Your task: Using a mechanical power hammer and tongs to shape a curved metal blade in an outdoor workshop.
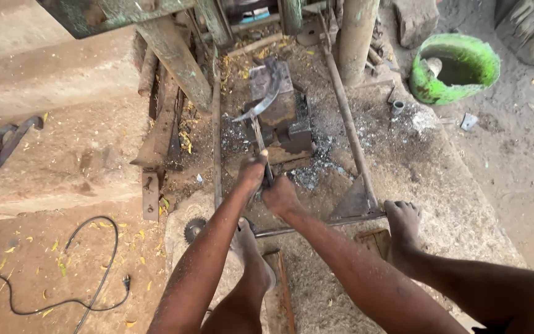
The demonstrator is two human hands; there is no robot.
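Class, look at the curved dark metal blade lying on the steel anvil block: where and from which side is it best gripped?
Judging by its shape, grip the curved dark metal blade at its narrow lower end, coming from the near side. That end points off the steel anvil block toward the person, and long thin tongs already meet it there, worked by both hands, left hand and right hand. The broad curved part lies on the block.

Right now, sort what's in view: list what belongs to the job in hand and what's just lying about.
In use: left hand, right hand, tongs, curved blade, anvil block.
Lying about: green bucket, black cable, spare blade, gear wheel.
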